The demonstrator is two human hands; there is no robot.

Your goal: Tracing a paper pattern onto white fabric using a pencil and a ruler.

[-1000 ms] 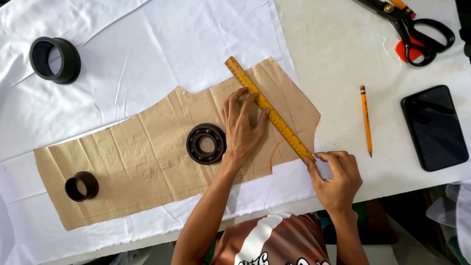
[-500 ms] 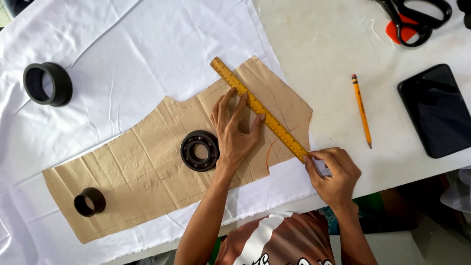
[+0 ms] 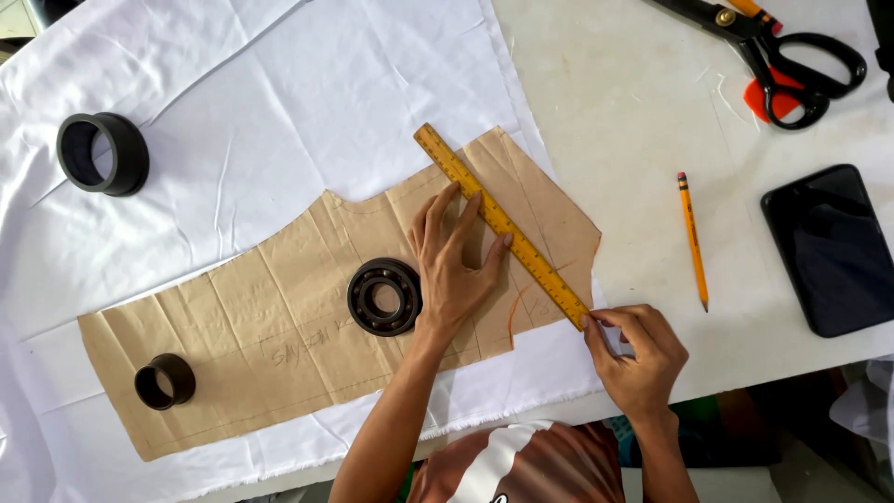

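Head view: the left hand [image 3: 453,265] lies flat with fingers spread on the brown paper pattern [image 3: 279,345], fingertips against the yellow ruler [image 3: 501,225], which runs diagonally across the pattern's right end at frame centre. The right hand [image 3: 641,359] pinches the ruler's lower end. A black bearing ring [image 3: 384,296] sits just left of the left hand. White fabric [image 3: 279,112] covers the worktop [image 3: 615,112]; a pencil [image 3: 693,238] lies at right.

A yellow ruler [image 3: 502,226] crosses a tan paper pattern [image 3: 279,317] on white cloth [image 3: 279,112], near a black bearing [image 3: 384,296] and an orange pencil [image 3: 693,239].
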